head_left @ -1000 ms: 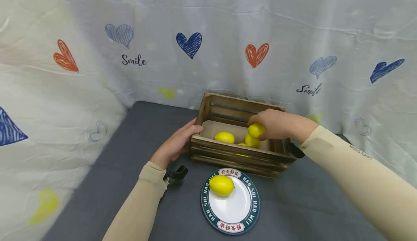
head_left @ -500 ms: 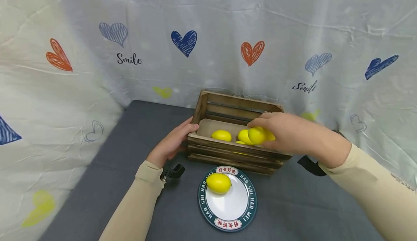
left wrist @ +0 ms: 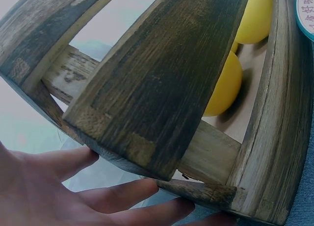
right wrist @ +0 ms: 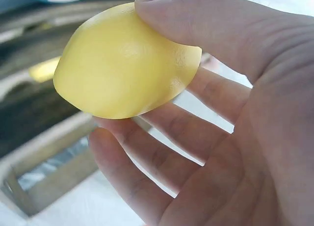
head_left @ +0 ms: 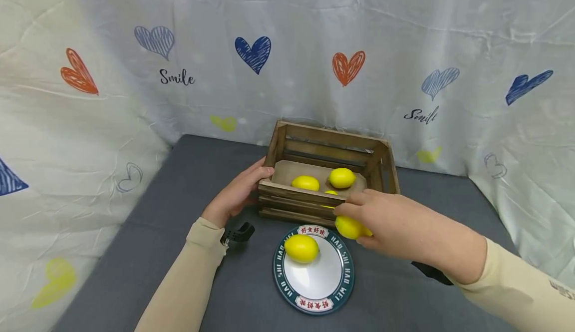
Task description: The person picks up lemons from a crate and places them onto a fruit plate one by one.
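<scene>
In the head view, my right hand (head_left: pixel 386 224) holds a yellow lemon (head_left: pixel 351 227) in front of the wooden crate (head_left: pixel 296 199), near the far right rim of the plate. Up close in the right wrist view, thumb and fingers pinch this lemon (right wrist: pixel 117 64). My left hand (head_left: pixel 235 194) rests against the crate's left end; its fingers lie fairly straight along the slats in the left wrist view. Inside the crate are a left lemon (head_left: pixel 306 182), a right lemon (head_left: pixel 342 177) and a partly hidden lemon (head_left: pixel 331 192). Another lemon (head_left: pixel 301 248) lies on the plate (head_left: pixel 314 306).
The round plate has a white middle and a green lettered rim, and sits on the dark grey table (head_left: pixel 179 192) just before the crate. A pale curtain (head_left: pixel 301 92) printed with hearts hangs close behind the crate and along both sides.
My right hand has lifted a lemon out of the crate and carried it over the front wall, toward the plate. The left hand stays at the crate's left end.
</scene>
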Demonstrator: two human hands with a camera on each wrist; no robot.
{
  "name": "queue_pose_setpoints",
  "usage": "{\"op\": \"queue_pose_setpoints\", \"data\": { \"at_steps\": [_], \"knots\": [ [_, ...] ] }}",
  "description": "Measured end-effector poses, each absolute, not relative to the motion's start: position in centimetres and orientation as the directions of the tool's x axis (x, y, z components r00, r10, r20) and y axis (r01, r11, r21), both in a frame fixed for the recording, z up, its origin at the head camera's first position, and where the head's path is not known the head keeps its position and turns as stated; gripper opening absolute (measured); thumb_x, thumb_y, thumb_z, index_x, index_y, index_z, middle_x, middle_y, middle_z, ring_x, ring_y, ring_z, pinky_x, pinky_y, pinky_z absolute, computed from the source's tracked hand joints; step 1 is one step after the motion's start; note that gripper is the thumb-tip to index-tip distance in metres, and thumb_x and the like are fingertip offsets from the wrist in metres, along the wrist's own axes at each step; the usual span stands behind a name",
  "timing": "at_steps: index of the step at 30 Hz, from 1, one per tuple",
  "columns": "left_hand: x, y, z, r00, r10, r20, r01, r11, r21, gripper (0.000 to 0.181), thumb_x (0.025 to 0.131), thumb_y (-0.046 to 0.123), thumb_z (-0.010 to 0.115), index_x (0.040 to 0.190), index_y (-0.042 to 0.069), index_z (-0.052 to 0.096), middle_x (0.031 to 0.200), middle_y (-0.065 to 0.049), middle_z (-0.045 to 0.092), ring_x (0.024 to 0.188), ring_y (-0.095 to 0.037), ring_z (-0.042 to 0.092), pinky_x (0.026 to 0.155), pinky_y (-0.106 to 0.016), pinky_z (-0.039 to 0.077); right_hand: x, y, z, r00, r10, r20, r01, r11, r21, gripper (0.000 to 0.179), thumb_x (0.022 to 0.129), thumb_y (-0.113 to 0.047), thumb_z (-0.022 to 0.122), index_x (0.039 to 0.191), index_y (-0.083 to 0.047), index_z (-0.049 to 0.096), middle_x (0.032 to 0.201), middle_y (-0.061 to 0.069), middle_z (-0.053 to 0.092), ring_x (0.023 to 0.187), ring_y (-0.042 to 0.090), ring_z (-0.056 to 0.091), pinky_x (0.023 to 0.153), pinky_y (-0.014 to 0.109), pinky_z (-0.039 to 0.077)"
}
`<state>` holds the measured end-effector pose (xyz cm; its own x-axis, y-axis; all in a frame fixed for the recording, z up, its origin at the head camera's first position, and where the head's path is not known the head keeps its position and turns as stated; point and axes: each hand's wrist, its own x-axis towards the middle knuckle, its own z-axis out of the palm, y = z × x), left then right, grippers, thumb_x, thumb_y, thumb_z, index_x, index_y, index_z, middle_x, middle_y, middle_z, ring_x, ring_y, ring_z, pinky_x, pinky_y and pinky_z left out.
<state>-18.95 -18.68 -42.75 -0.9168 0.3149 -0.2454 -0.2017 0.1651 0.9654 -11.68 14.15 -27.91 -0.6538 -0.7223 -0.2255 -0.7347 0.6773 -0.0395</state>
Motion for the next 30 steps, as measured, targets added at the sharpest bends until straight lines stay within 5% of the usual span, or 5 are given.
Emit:
{"op": "queue_pose_setpoints", "data": {
  "at_steps": [13,30],
  "knots": [
    [-19.1,-19.1,-43.0,-0.921,0.301,-0.249,-0.205,0.170,0.964,0.088,0.103,0.060,0.051,0.176,0.036,0.008,0.180,-0.014,0.022,0.153,-0.046,0.045,0.118,-0.072,0.042,-11.2,13.4,-34.6,-0.602,-0.764,-0.233,-0.771,0.632,-0.081,0.050,0.083,-0.016,0.092,0.130,-0.020,0.076,0.107,-0.004,0.069,0.091,0.013,0.061,0.076,0.034,0.058],
    [-19.2,-18.8,-43.3,-0.917,0.314,-0.247,-0.204,0.164,0.965,0.089,0.103,0.061,0.052,0.175,0.037,0.006,0.180,-0.010,0.023,0.156,-0.046,0.041,0.119,-0.072,0.041,-11.2,13.4,-38.0,-0.596,-0.772,-0.222,-0.772,0.627,-0.108,0.045,0.081,-0.016,0.094,0.122,-0.017,0.078,0.101,-0.002,0.069,0.085,0.012,0.055,0.071,0.030,0.054]
  ]
}}
